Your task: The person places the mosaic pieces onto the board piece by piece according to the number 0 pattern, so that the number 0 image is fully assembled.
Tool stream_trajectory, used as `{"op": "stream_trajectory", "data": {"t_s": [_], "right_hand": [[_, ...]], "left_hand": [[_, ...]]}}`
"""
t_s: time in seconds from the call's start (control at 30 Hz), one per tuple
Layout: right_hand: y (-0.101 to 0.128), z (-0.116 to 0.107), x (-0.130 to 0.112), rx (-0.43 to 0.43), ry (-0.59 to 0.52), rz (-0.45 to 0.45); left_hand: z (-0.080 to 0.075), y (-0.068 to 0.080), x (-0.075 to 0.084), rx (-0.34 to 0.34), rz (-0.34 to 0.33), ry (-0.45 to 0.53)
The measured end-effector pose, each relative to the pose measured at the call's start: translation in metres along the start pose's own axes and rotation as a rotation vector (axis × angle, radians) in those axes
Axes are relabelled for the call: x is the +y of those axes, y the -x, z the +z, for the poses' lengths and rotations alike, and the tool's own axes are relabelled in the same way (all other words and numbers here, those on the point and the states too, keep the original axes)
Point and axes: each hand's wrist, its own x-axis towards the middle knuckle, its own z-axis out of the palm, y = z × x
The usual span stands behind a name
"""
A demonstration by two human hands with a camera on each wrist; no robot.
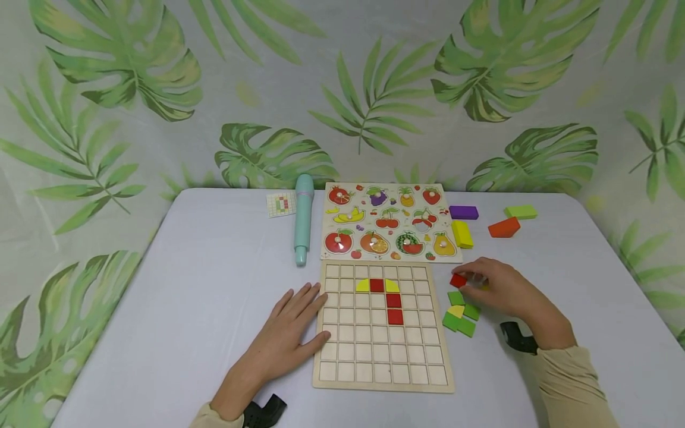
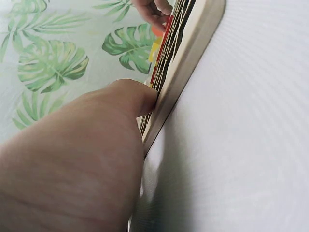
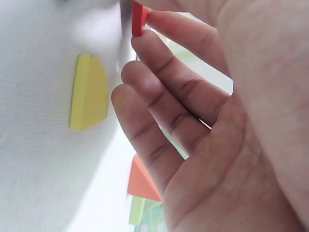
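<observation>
Pinching hand: right hand nips red tile at fingertips.
Left hand: fingers spread flat, touching grid board.
Surface: white table, leaf-print backdrop far.

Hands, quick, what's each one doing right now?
Left hand: open, flat against the grid board.
Right hand: pinching a red tile.

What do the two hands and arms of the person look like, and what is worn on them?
Both hands, left hand and right hand, are bare, without rings or gloves. Each arm has a beige long sleeve. A black wrist mount sits at each wrist.
</observation>
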Motion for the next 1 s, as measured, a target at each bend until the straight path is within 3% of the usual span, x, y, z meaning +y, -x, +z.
{"op": "stream_trajectory", "data": {"t_s": [0.23,0.43,1.0], "right_hand": [[0.002,-0.002,-0.011,0.015,-0.034,-0.013],[0.002,-0.002,-0.025,0.013,-0.067,-0.080],[-0.003,0.015,-0.056,-0.080,-0.147,-0.225]], "left_hand": [[-0.001,0.000,0.001,0.013,0.006,0.001],[0.000,0.000,0.001,0.015,0.005,-0.001],[0.000,0.000,0.000,0.016,0.010,0.000]]}}
